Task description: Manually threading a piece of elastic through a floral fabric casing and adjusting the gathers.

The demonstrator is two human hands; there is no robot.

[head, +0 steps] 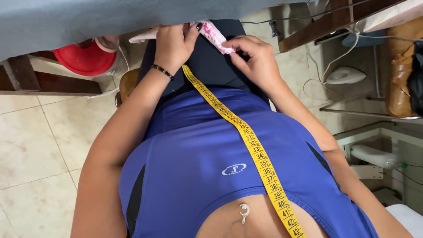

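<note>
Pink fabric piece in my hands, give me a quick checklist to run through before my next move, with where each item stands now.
1. Left hand on the pink fabric piece: ok, it rests at its edge.
2. Right hand pinching the fabric's lower end: ok.
3. Fabric fully in view: not ok, the grey cloth overhangs its top.
4. Yellow tape measure free of the fabric: cannot tell, its upper end runs under the left hand.
5. Iron out of the way: ok, it sits on the floor to the right.
</note>
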